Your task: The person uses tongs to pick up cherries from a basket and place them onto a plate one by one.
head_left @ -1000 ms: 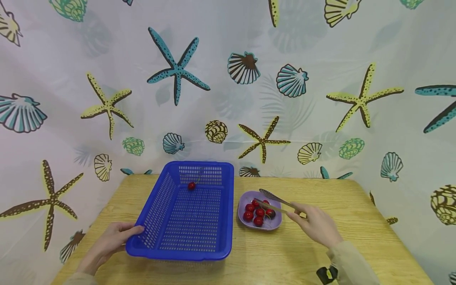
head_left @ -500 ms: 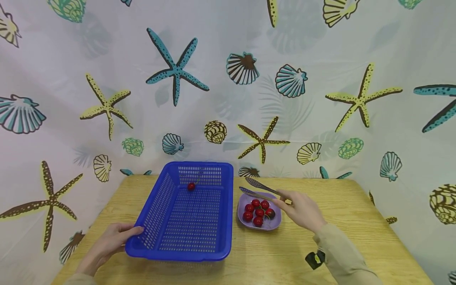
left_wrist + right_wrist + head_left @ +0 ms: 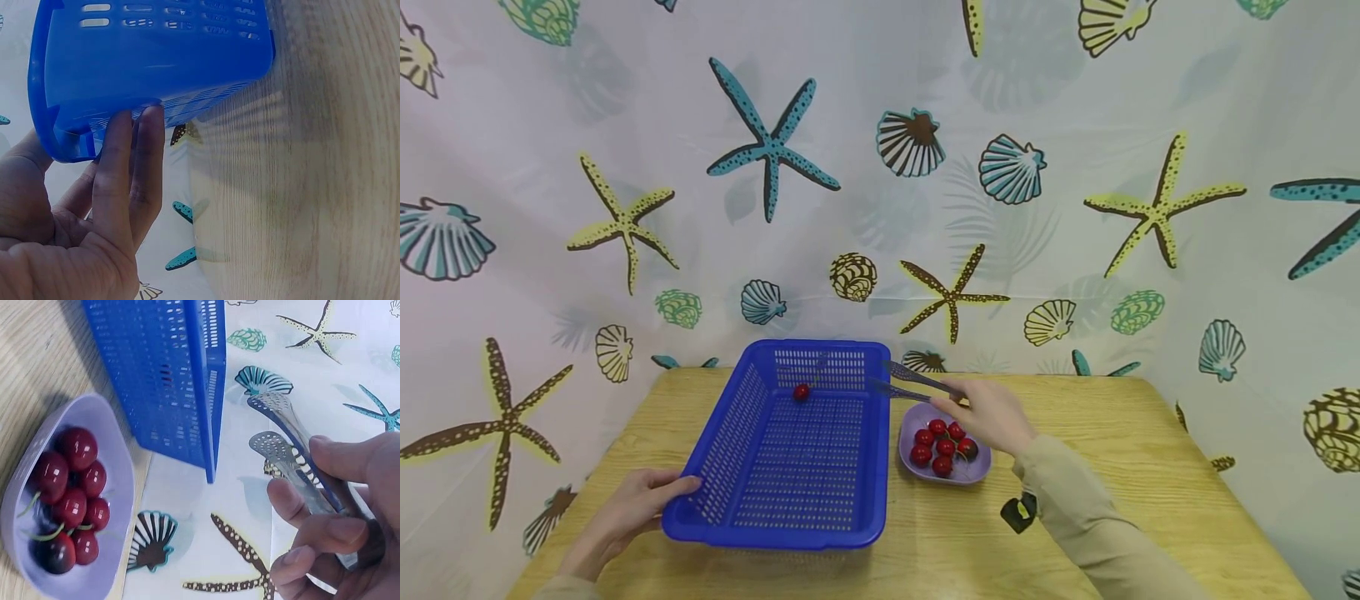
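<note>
My left hand (image 3: 632, 508) grips the near left corner of a blue plastic basket (image 3: 877, 483), thumb over the rim. In the left wrist view, fingers (image 3: 115, 175) of that hand press the basket's outer wall (image 3: 156, 62). My right hand (image 3: 996, 417) holds metal tongs (image 3: 925, 381), their perforated tips apart with nothing between them. The tips overlap the basket's right rim in the head view. One red cherry (image 3: 802, 392) lies inside the basket near its far wall. Below the right hand, a purple bowl (image 3: 981, 468) holds several cherries (image 3: 945, 447), some with green stems.
The bowl stands on a wooden table (image 3: 1075, 517), just right of the basket. A white curtain (image 3: 880, 217) printed with starfish and shells hangs behind the table and along both sides. A black strap (image 3: 1019, 511) hangs at the right sleeve (image 3: 1075, 492).
My right hand has moved left with the tongs, up from the bowl toward the basket's right rim. The left hand and basket stay in place.
</note>
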Demonstrator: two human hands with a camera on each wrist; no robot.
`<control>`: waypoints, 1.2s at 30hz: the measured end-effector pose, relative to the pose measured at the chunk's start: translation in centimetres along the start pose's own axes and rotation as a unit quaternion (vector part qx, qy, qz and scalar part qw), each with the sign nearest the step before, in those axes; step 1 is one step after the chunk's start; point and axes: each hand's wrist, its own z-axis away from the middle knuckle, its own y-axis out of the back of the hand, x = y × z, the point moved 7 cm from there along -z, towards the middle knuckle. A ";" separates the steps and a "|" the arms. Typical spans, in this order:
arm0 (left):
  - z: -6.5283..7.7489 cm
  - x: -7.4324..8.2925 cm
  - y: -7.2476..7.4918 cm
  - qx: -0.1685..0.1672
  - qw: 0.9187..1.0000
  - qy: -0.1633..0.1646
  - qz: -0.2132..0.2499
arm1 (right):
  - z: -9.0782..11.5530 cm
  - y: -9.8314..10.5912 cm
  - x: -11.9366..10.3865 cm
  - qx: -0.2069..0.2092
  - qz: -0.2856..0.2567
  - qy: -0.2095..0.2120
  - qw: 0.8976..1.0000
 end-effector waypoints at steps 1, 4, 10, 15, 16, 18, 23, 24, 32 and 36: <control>0.0 0.0 0.0 -0.001 1.000 0.000 -0.001 | -0.3 -0.1 -0.3 0.000 -0.004 0.002 1.000; 0.0 0.1 0.0 -0.001 1.000 -0.002 -0.003 | -1.1 -0.6 -0.9 -0.012 -0.031 -0.001 0.999; 0.1 0.1 0.0 0.001 1.000 -0.004 -0.002 | -2.6 -1.9 -1.7 -0.059 -0.098 -0.035 0.993; 0.1 0.1 0.0 -0.002 1.000 -0.006 -0.001 | -3.7 -2.9 -2.5 -0.100 -0.121 -0.055 0.986; 0.1 0.1 0.0 -0.002 1.000 -0.006 -0.001 | -4.0 -3.1 -2.8 -0.109 -0.120 -0.057 0.985; 0.0 0.1 0.0 -0.002 1.000 -0.005 -0.001 | -4.5 -3.6 -3.2 -0.127 -0.117 -0.058 0.983; 0.1 0.2 0.1 0.001 1.000 -0.004 -0.004 | -6.0 -4.8 -4.0 -0.172 -0.125 -0.078 0.974; 0.1 0.2 0.1 0.001 1.000 -0.004 -0.004 | -6.2 -5.1 -4.1 -0.180 -0.129 -0.084 0.972; 0.2 0.4 0.0 -0.001 1.000 -0.004 0.001 | -8.3 -6.9 -4.8 -0.221 -0.132 -0.105 0.961; 0.2 0.4 0.0 0.005 1.000 0.002 -0.001 | -9.3 -7.8 -5.3 -0.227 -0.130 -0.116 0.958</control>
